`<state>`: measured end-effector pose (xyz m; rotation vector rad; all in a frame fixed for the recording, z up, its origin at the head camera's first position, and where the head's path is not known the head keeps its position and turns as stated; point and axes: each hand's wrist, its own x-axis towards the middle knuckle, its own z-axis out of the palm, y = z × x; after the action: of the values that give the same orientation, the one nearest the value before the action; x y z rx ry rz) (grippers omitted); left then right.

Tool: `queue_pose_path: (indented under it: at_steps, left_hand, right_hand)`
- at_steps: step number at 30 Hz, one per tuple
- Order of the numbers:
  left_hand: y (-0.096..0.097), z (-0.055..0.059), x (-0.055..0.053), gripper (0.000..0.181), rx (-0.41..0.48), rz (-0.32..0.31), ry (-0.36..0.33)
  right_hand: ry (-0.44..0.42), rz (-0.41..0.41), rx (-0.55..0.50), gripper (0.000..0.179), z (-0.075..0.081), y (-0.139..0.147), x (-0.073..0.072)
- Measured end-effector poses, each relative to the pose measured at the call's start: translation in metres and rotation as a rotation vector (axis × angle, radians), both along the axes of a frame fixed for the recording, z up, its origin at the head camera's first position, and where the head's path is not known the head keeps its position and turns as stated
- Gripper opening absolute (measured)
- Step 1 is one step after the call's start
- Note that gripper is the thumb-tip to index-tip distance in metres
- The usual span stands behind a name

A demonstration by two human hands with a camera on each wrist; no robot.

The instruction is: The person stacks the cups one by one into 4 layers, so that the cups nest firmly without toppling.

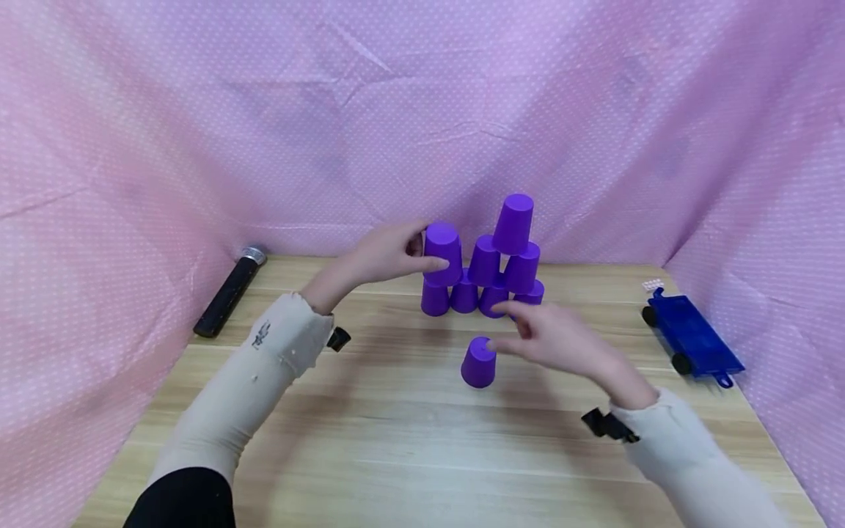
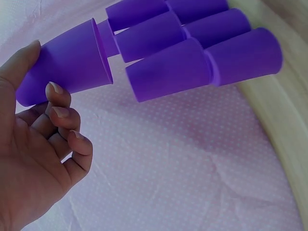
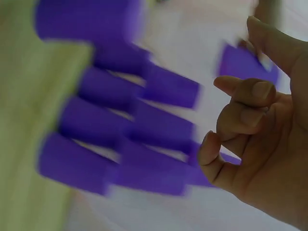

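My left hand (image 1: 389,253) pinches an upside-down purple cup (image 1: 444,253) between thumb and fingers. In the left wrist view this held cup (image 2: 67,65) is clear of the stacked cups (image 2: 168,70), its rim facing them. The stack is a pyramid of upside-down purple cups, with one top cup (image 1: 513,224) at its right side. In the head view the held cup hides part of the middle row. My right hand (image 1: 554,334) holds nothing, its thumb and index finger apart. A single purple cup (image 1: 478,363) stands in front of the pyramid, its top overlapped by the right thumb.
On the left of the wooden table (image 1: 396,455) lies a black microphone (image 1: 231,293). A blue toy cart (image 1: 696,334) with black wheels stands at the right edge, near a small pale item (image 1: 652,284). Pink dotted cloth (image 1: 422,110) hangs around the back and sides.
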<state>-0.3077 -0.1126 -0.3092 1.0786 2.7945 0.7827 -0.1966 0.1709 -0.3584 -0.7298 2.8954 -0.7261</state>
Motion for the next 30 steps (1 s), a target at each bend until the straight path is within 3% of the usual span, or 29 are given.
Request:
queue_pose_path:
  at_steps: [4, 9, 14, 20, 30]
  left_hand:
    - [0.012, 0.009, -0.012, 0.039, 0.015, -0.008, -0.008]
    - [0.024, 0.017, -0.022, 0.042, -0.011, 0.013, -0.011]
    - [0.031, 0.017, -0.031, 0.044, 0.001, 0.023, -0.039]
    - [0.035, 0.010, -0.042, 0.041, 0.022, 0.034, -0.064]
    - [0.045, 0.007, -0.054, 0.043, 0.015, 0.040, -0.047]
  right_hand:
    - [-0.029, 0.001, 0.024, 0.063, -0.035, -0.009, 0.002]
    - [-0.012, -0.003, 0.050, 0.068, -0.057, -0.012, 0.002]
    - [-0.040, -0.018, 0.061, 0.069, -0.066, -0.013, 0.000]
    - [-0.031, -0.023, 0.048, 0.060, -0.073, -0.015, -0.003]
    - [-0.056, -0.022, 0.000, 0.057, -0.078, -0.015, -0.006]
